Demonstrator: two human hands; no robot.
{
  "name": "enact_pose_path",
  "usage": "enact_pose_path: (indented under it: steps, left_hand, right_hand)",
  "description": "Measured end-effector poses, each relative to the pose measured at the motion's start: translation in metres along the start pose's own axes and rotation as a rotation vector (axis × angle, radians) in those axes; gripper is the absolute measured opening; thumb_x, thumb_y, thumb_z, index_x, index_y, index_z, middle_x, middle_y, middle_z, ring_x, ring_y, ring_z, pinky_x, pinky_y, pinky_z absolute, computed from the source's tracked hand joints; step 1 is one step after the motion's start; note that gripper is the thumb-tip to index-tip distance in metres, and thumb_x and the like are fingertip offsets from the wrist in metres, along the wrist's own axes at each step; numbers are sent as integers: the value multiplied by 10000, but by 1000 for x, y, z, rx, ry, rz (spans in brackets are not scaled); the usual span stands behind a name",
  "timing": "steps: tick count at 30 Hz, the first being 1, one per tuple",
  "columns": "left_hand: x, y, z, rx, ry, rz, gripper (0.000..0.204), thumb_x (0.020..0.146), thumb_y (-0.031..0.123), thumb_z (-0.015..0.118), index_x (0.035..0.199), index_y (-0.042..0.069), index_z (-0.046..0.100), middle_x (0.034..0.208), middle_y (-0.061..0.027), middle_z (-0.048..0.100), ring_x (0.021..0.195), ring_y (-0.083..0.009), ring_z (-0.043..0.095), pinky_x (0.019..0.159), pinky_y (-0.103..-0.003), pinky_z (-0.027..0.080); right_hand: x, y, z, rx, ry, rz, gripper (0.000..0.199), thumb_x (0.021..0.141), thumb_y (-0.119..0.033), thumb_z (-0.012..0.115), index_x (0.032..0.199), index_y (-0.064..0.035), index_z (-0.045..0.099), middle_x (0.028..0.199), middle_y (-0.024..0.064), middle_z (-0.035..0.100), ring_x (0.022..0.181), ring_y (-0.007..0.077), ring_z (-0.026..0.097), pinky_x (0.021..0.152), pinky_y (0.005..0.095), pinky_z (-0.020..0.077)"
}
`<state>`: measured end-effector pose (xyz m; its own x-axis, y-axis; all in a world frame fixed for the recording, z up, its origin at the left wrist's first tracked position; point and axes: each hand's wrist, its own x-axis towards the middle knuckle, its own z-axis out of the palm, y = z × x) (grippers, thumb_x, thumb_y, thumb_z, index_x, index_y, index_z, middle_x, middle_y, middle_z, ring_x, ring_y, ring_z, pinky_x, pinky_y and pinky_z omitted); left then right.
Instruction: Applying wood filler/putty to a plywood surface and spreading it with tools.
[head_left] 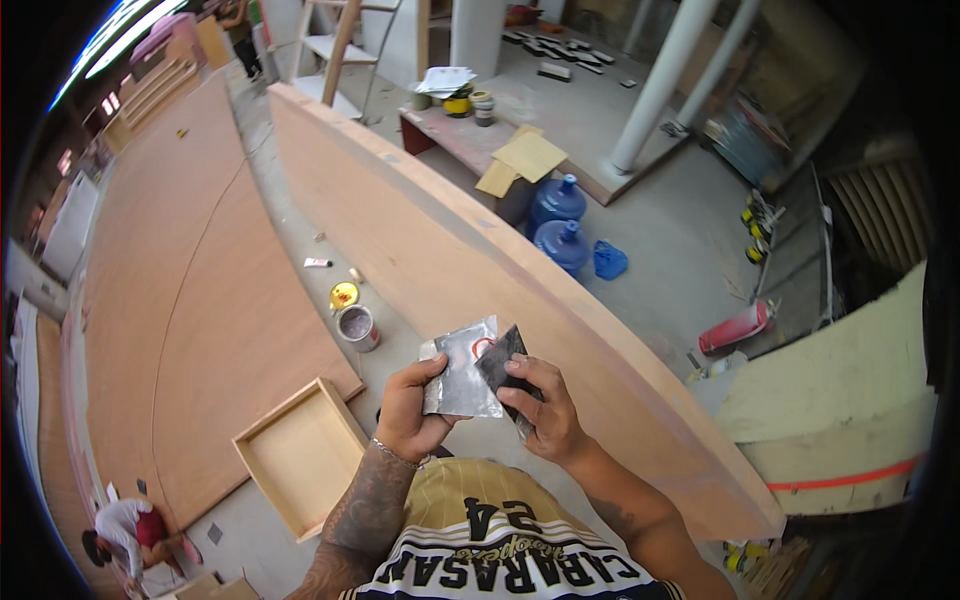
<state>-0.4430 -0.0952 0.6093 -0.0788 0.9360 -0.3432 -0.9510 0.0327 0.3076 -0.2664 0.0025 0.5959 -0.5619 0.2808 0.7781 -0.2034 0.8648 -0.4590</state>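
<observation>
In my left hand [408, 402] is a flat silvery sheet [466, 384] with a red mark, gripped along its left edge with the thumb on top. My right hand [550, 412] pinches a thin, dark, square-edged plate [500, 362], which overlaps the sheet's right side. Whether the two touch I cannot tell. Left of the hands, an uncovered can [358, 328] of grey paste stands on the floor. Beside it lies a yellow lid [344, 295] with reddish stuff on it, and farther off a small white tube [318, 262].
A long wooden panel [440, 270] stands on edge just ahead. To the left spreads a large curved wooden sheet [190, 330], with a shallow wooden frame [305, 455] nearer me. Blue water jugs [562, 245] stand beyond the panel. A person [130, 535] crouches at lower left.
</observation>
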Motion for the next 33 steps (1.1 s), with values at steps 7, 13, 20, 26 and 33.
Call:
enact_pose_path:
  steps: [7, 13, 20, 26, 33]
  left_hand:
    - [17, -48, 7, 350, -109, 351, 373, 957, 208, 520, 1258, -10, 490, 1155, -123, 619, 1054, -248, 622, 941, -384, 490]
    - [29, -66, 19, 1223, -967, 1205, 401, 945, 188, 495, 1345, 190, 476, 1283, -222, 528, 1204, -402, 529, 1008, -557, 375]
    - [14, -39, 25, 1335, -1339, 1073, 316, 844, 165, 599, 1159, 151, 612, 1194, -157, 604, 1104, -374, 596, 935, -491, 455]
    - [10, -31, -50, 1076, -259, 33, 243, 951, 142, 505, 1142, 13, 582, 1097, -131, 639, 986, -246, 644, 848, -351, 524]
    - [0, -36, -30, 27, -136, -708, 309, 937, 156, 521, 1211, 14, 505, 1116, -140, 636, 995, -270, 658, 861, -418, 561]
  right_hand:
    - [-95, -15, -50, 13, 91, 715, 382, 787, 63, 525, 1146, -28, 622, 1154, 149, 595, 1105, 278, 578, 956, 426, 466]
    - [-77, -96, -42, 1529, 1112, 1224, 263, 887, -161, 556, 1138, -85, 567, 1046, 77, 658, 921, 252, 652, 746, 423, 553]
    - [-88, -137, -42, 1630, 1265, 935, 321, 912, -177, 522, 1207, -51, 519, 1135, 112, 623, 996, 263, 633, 859, 403, 526]
    - [-32, -178, -23, 778, 1187, 712, 403, 910, -29, 511, 1307, 13, 461, 1234, 169, 565, 1131, 289, 569, 994, 401, 444]
    - [-37, -161, 25, -473, 247, 365, 537, 676, 178, 586, 1167, -39, 608, 1269, 188, 545, 1212, 394, 522, 1027, 482, 421]
